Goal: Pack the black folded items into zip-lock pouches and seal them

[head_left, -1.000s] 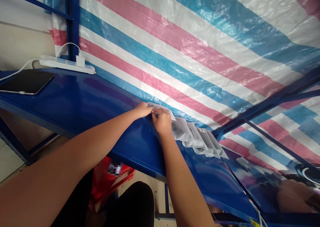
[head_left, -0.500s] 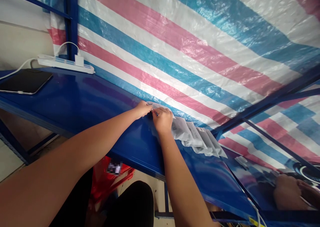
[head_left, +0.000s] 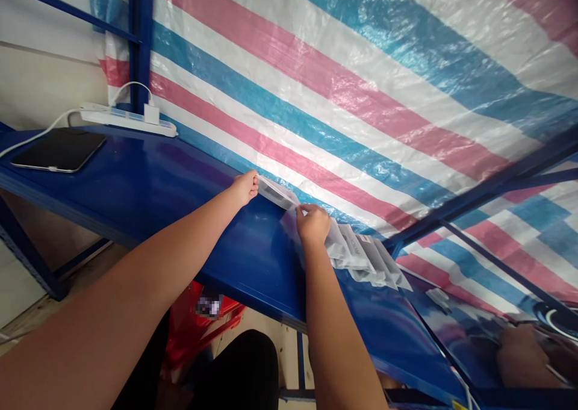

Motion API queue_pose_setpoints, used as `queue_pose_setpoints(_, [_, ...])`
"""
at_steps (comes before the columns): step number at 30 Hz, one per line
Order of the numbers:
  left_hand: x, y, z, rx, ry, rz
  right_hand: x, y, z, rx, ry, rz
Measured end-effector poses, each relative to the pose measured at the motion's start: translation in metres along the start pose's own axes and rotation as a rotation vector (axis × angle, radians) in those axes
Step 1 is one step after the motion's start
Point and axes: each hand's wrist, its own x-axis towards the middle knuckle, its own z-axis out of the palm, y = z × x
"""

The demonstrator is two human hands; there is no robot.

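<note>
Between my two hands stretches a pale plastic bag point(head_left: 276, 191), held up at the back of the blue table. My left hand point(head_left: 246, 186) is closed on its left end. With fingers pinched, my right hand point(head_left: 313, 223) grips the right end; the fingertips are partly hidden. Just right of that hand, a row of several grey-white packaged bags point(head_left: 356, 250) lies overlapping on the table, leaning toward the striped sheet.
The blue table point(head_left: 253, 259) runs across the view. At its left end lie a black tablet point(head_left: 58, 149) and a white power strip point(head_left: 129, 121) with a plugged-in charger. A striped plastic sheet point(head_left: 316, 97) hangs behind. Below stands a red stool point(head_left: 185, 326).
My hands have moved apart, the left to the left and the right to the right, and the bag is now spread between them. The view has shifted slightly.
</note>
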Motion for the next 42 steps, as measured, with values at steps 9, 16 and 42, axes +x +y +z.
queue_pose_setpoints(9, [0.007, 0.004, -0.005, -0.018, 0.012, 0.017, 0.001, 0.009, 0.002, 0.031, 0.030, 0.008])
queue_pose_setpoints(16, [0.006, -0.009, 0.000, -0.003, 0.019, 0.073, 0.000, -0.002, 0.003, 0.198, -0.037, -0.058])
queue_pose_setpoints(42, [-0.002, -0.024, -0.003, 0.762, 0.246, 0.400, -0.001, -0.013, 0.007, 0.288, -0.079, -0.101])
